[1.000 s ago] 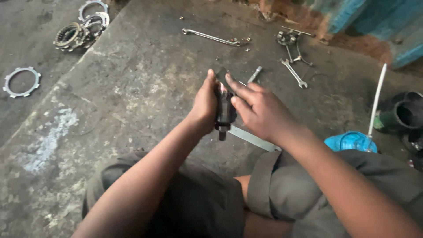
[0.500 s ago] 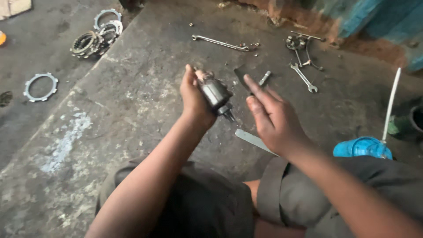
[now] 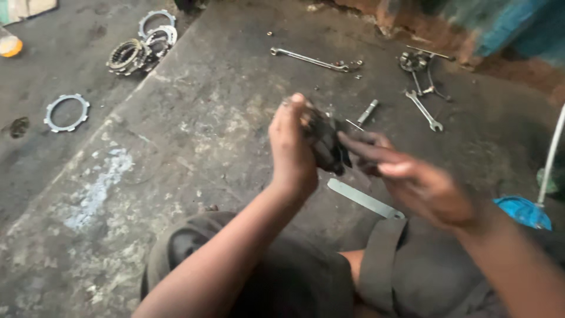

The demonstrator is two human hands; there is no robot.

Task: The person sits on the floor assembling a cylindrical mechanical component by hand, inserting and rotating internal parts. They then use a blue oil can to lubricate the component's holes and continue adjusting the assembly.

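Fingers (image 3: 292,126) of left hand (image 3: 292,154) wrapped round dark greasy part (image 3: 325,143), gripped upright at centre frame above grey concrete floor (image 3: 194,118). Right hand (image 3: 421,187) blurred just right of it, fingers stretched toward the part's lower end, tips at or nearly at its surface; contact impossible to tell through the blur, nothing clasped. Below the hands, flat metal strip (image 3: 365,198) lying on the floor beside a bent knee in dark trousers (image 3: 282,277). Just above right hand, small socket bit (image 3: 367,111). Upper centre, long spanner (image 3: 309,59) with a few loose nuts at its right end. Upper right, second spanner (image 3: 424,110) and a tangle of small tools (image 3: 419,65). Upper left, stack of toothed clutch rings (image 3: 138,47); further left and lower, single ring (image 3: 66,112) lying alone, well apart. Right edge, blue cap (image 3: 521,211) with white tube (image 3: 552,156) rising from it.
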